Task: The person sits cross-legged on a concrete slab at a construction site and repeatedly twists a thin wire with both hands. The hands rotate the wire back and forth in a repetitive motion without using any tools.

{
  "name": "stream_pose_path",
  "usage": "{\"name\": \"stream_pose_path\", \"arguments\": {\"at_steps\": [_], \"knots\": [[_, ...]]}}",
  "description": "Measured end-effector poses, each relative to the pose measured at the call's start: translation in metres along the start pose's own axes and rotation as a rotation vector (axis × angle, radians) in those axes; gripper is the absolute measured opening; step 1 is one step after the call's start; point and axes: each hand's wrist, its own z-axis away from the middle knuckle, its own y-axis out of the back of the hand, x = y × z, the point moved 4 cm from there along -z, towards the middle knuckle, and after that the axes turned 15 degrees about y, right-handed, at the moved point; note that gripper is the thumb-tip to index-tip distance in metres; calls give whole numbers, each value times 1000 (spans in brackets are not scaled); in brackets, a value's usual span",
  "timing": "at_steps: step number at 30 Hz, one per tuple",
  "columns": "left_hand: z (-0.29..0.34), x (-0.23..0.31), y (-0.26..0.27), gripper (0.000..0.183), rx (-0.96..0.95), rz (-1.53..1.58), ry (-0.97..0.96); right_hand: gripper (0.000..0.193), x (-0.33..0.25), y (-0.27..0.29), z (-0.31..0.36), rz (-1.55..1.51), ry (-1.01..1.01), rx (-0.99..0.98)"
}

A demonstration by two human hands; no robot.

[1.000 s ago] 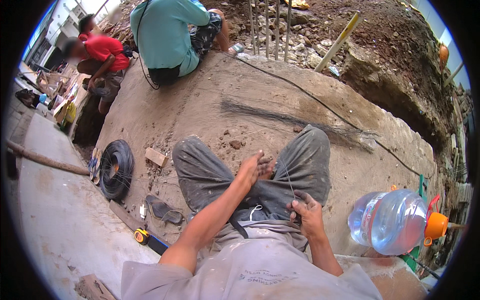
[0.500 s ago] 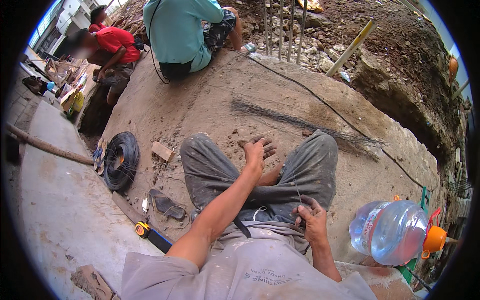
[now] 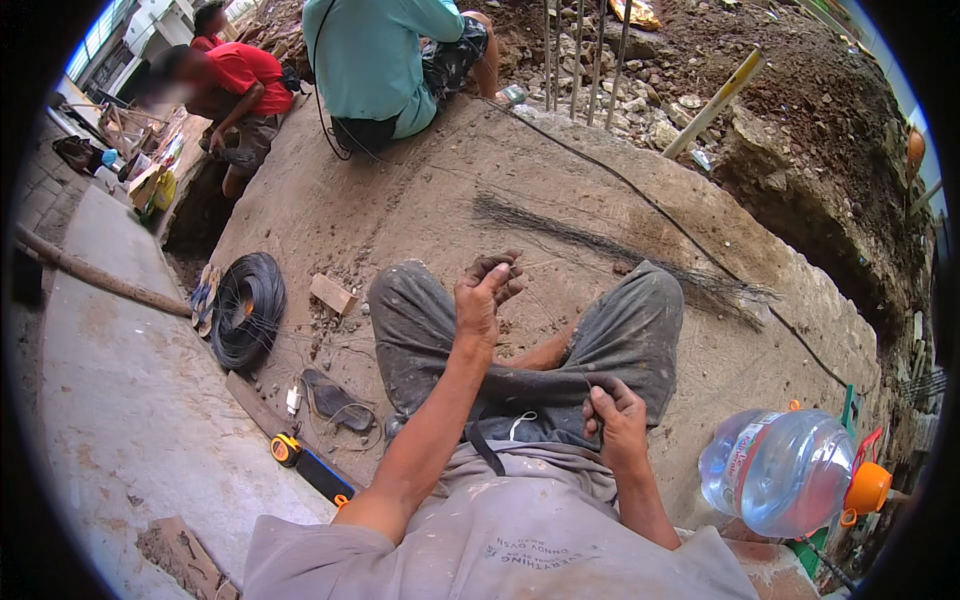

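Note:
I sit cross-legged on a concrete slab. Over my lap, my right hand [image 3: 616, 418] pinches a thin dark wire [image 3: 548, 312] between thumb and fingers. That wire runs faintly up toward my left hand [image 3: 484, 290], raised above my left knee with its fingers curled in and the thumb against them, closed on the wire's other end. Beyond my knees lies a loose bundle of cut wires [image 3: 600, 240]. To my left rests a coil of black wire [image 3: 248, 310].
Near the coil are a brick piece [image 3: 333, 294], a sandal [image 3: 337, 400] and a tape measure [image 3: 287, 450]. A large water bottle [image 3: 785, 470] lies at my right. A person in teal [image 3: 370, 70] sits ahead; another in red [image 3: 248, 78] crouches far left. Steel bars [image 3: 600, 65] rise beyond the slab.
My left hand has drawn back slightly to the left and up, its spread fingers now curled in. My right hand has shifted slightly, still pinching the wire. The view has moved a little.

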Motion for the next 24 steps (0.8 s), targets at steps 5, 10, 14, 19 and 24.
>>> {"name": "stream_pose_path", "arguments": {"at_steps": [5, 10, 14, 19, 24], "knots": [[32, 14, -3, 27, -83, -228, -93, 23, -21, -34, -11, 97, 40, -90], [72, 37, -14, 41, 75, -664, -334, 19, -29, -47, -17, 146, 85, -129], [86, 42, -5, 49, 285, -1043, -670, 18, -19, -51, -20, 139, 192, -118], [90, 45, -8, 53, 481, -1317, -800, 16, -8, -53, -20, 146, 193, -136], [78, 51, 0, 47, 431, -893, -690, 16, -11, -53, -20, 136, 173, -147]]}}
